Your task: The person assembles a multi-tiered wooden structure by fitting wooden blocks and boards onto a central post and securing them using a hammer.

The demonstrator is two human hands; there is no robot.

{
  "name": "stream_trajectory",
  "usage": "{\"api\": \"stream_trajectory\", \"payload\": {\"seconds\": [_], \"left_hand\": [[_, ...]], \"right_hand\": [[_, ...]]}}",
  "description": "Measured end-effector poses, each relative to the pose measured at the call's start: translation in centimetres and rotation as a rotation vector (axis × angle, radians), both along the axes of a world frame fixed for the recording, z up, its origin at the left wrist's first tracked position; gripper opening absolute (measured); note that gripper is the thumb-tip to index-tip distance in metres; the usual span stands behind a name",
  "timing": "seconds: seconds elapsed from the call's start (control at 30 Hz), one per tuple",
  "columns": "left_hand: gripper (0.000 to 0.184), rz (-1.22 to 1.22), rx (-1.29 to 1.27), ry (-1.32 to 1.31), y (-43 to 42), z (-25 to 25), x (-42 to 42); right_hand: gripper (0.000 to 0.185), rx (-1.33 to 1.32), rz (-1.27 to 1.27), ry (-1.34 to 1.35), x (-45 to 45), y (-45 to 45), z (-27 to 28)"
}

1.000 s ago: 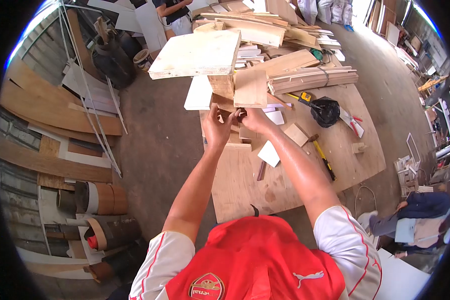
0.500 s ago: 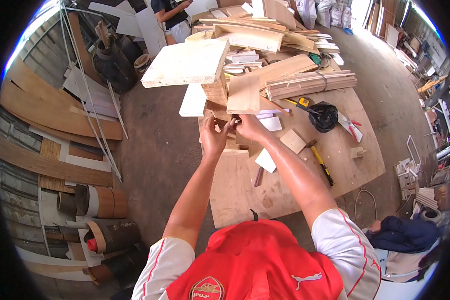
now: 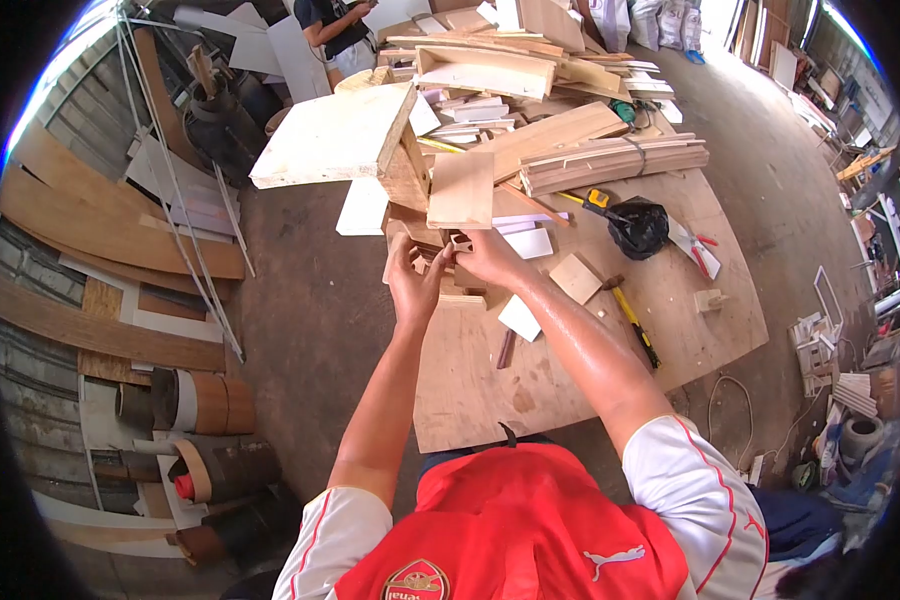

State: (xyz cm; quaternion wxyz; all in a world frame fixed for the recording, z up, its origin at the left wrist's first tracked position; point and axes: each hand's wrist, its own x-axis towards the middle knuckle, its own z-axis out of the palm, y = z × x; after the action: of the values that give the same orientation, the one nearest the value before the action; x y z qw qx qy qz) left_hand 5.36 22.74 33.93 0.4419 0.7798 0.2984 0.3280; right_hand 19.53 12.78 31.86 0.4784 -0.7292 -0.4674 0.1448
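Note:
A wooden assembly (image 3: 405,170) stands at the table's left edge, with a broad pale board (image 3: 335,135) across its top and a smaller upright panel (image 3: 460,190) on its near side. Below that panel, my left hand (image 3: 415,280) has its fingers bent, thumb and fingertips meeting by the lower part of the assembly. My right hand (image 3: 485,257) is close beside it, fingers curled in under the panel. Both hands nearly touch each other. Whatever lies between the fingertips is too small and shaded to name.
A hammer (image 3: 632,322), a tape measure (image 3: 597,199), a black plastic bag (image 3: 638,228) and red-handled pliers (image 3: 705,255) lie on the plywood table (image 3: 470,390). Bundled wood strips (image 3: 610,165) and piled offcuts are farther back. Another person (image 3: 340,35) is at the far left.
The wooden assembly has shifted left and turned slightly, and both hands have moved left with it. The view has also shifted a little.

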Motion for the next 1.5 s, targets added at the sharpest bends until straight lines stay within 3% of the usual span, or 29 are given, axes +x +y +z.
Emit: {"api": "stream_trajectory", "payload": {"seconds": [0.3, 0.5, 0.67, 0.8, 0.9, 1.03, 1.13, 1.23, 1.33, 1.5], "left_hand": [[0.051, 0.087, 0.151, -0.080, -1.0, -2.2, -2.4], [0.041, -0.138, -0.147, -0.152, -4.2, -1.6, -2.6], [0.039, -0.319, -0.355, -0.199, -7.1, -4.6, -0.6], [0.040, -0.418, -0.327, -0.173, -11.0, -3.7, 0.5], [0.041, -0.497, -0.344, -0.113, -13.5, -5.7, 2.0], [0.047, -0.557, -0.231, 0.071, -17.9, -8.8, 4.9], [0.060, -0.609, -0.091, 0.329, -21.1, -14.8, 7.7], [0.074, -0.579, 0.113, 0.638, -25.0, -19.8, 9.6], [0.081, -0.457, 0.164, 0.925, -29.2, -21.8, 11.4], [0.083, -0.474, 0.195, 0.876, -34.9, -24.1, 15.2]], "right_hand": [[0.052, 0.054, -0.072, 0.012, -0.5, 0.1, -0.4], [0.055, -0.005, -0.143, 0.107, -1.6, -2.4, 2.5], [0.058, 0.127, -0.287, 0.083, -1.5, -5.5, 0.2], [0.053, 0.193, -0.364, 0.149, -1.4, -9.7, 0.5], [0.051, 0.179, -0.423, 0.180, -0.2, -13.1, -0.1], [0.049, 0.057, -0.531, 0.050, 2.7, -19.1, -4.5], [0.049, -0.252, -0.582, -0.008, 5.9, -25.3, -12.9], [0.055, -0.794, -0.621, -0.114, 6.8, -31.5, -16.5], [0.049, -0.928, -0.640, -0.120, 7.2, -37.3, -23.8], [0.039, -0.966, -0.419, -0.074, 9.2, -42.7, -26.2]]}}
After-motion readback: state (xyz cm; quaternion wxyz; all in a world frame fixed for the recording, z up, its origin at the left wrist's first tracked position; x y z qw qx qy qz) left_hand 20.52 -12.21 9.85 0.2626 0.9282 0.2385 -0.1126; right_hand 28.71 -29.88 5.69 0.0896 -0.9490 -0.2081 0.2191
